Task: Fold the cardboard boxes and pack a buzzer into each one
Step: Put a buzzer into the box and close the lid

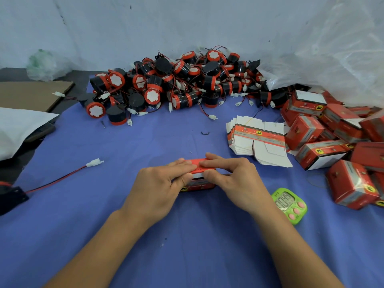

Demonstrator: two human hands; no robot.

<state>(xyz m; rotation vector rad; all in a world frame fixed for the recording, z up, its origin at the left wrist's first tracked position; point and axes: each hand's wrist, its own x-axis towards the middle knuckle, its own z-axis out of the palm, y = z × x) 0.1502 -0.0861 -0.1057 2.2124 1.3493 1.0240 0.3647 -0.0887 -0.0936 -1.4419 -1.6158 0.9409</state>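
A red cardboard box (199, 185) lies on the blue cloth in the middle of the table, and both hands grip it. My left hand (164, 183) holds its left end, fingers pressed on the top flap. On the right end, my right hand (232, 179) pinches the same flap with thumb and fingers. Most of the box is hidden under the fingers. A big pile of black and red buzzers (176, 84) with wires lies at the back. One stack of flat unfolded boxes (257, 140) sits to the right. A loose buzzer (10, 196) with a red-black wire rests at the left edge.
Several folded red boxes (336, 146) are heaped at the right, below a clear plastic bag (332, 55). A green timer (289, 204) lies just right of my right wrist. A brown cardboard sheet (31, 94) and a white bag (18, 127) lie at the left.
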